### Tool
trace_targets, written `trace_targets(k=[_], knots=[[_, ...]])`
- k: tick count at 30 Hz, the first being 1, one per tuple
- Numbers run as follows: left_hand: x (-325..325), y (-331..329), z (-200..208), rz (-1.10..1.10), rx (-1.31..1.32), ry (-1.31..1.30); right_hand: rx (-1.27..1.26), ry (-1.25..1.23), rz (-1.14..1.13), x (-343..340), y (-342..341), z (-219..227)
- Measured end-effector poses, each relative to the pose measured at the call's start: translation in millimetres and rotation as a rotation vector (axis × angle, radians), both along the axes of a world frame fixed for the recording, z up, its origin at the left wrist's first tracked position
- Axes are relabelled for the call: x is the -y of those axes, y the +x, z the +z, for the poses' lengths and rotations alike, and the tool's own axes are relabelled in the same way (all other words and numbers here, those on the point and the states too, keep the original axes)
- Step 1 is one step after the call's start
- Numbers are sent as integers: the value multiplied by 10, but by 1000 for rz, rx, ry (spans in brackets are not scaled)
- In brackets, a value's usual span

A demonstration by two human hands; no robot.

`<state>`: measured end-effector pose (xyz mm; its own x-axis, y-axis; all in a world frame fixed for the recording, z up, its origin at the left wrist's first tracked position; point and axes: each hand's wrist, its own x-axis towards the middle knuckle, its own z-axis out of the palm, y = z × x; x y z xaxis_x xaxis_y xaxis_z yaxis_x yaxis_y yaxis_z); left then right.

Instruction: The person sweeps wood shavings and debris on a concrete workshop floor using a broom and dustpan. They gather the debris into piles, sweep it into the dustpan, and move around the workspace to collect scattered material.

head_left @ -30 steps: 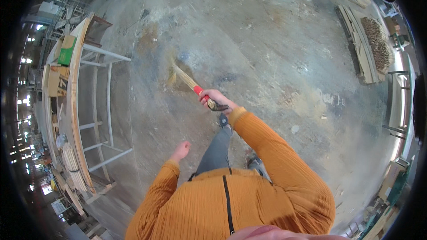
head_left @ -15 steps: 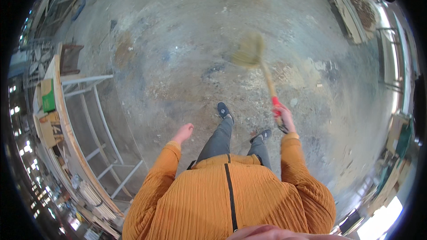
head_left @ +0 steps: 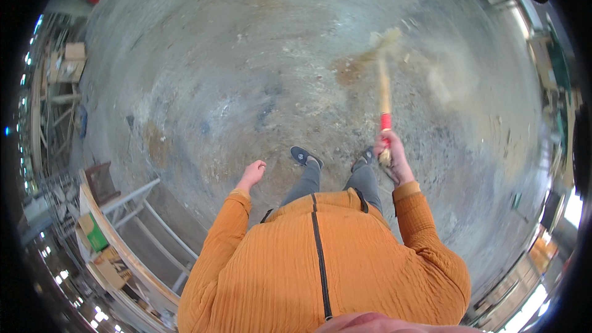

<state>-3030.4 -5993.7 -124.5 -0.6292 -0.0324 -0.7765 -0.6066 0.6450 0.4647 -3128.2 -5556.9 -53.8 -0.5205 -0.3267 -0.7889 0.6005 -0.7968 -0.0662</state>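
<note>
Ahead and right of the shoes [head_left: 306,156], holds the broom [head_left: 384,85], just swung across from the left, in a closed right hand [head_left: 393,151], with left hand [head_left: 251,174] loosely fisted, empty, seemingly reaching fresh floor [head_left: 216,43].

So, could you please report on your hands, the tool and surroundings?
Right hand gripping red-banded, straw-coloured broom; bristles blurred, contact with grey floor unclear.
Left hand loosely closed, nothing visible in it.
White-legged wooden table off left, apart from broom.

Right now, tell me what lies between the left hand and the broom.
In the head view, the left shoe, the right shoe and grey floor show lower down, between the left hand and the broom, which the right hand holds.
</note>
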Motion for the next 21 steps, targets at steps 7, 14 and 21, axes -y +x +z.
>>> trace_targets(k=[7,14,21], knots=[[-730,-546,98,-235,-115,-2,-141,85,716,377,371,70],[-1664,-1264,492,-144,-148,-32,-267,333,904,-409,70,-854],[-2504,-1425,601,-380,-110,-85,-139,924,382,-3216,-648,-1013]])
